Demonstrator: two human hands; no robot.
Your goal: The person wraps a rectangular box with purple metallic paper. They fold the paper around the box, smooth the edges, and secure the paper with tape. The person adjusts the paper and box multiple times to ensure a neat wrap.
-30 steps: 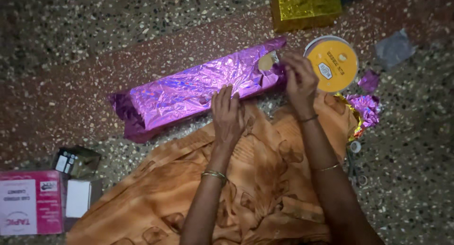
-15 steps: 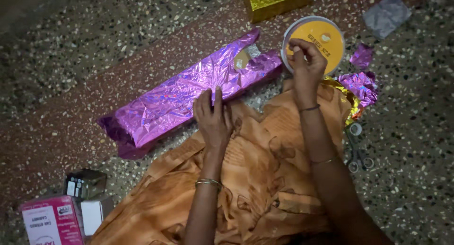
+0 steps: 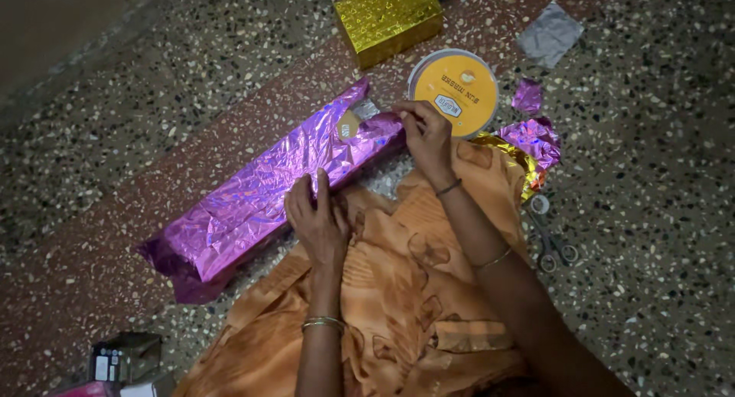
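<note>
Head view: left hand [image 3: 315, 217] presses flat on the long purple-wrapped parcel [image 3: 268, 190] lying on the floor; right hand [image 3: 425, 133] pinches its folded end beside the round yellow tape reel [image 3: 453, 91]

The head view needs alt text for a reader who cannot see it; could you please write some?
A person seated on a speckled floor presses the left hand on a long purple foil-wrapped parcel while the right hand pinches its end, beside a yellow tape roll.
</note>
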